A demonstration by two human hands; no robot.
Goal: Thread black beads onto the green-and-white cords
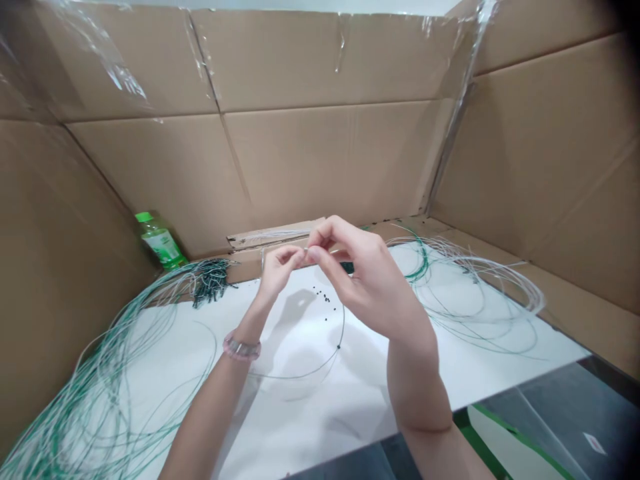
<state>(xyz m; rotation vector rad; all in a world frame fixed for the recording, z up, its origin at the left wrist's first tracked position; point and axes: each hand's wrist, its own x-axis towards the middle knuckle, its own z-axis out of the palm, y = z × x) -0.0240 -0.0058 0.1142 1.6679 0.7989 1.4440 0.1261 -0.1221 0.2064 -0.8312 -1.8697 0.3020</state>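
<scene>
My left hand (277, 272) is closed in a pinch, its fingertips meeting those of my right hand (357, 277) above the white board. A tiny pale bit shows between the fingertips; its kind is too small to tell. My right hand also pinches, and a thin wire (343, 319) hangs down from behind it. A small black piece (339, 347) sits on this wire, which curves left across the board toward my left forearm. Several tiny black pieces (326, 299) lie scattered on the white board (310, 427) below my hands.
A bundle of green and white wires (115, 373) with dark ends (213, 280) spreads over the left side. More coiled wires (520, 287) lie at the right. A green bottle (163, 245) leans by the back-left corner. Cardboard walls (330, 153) enclose the back and sides.
</scene>
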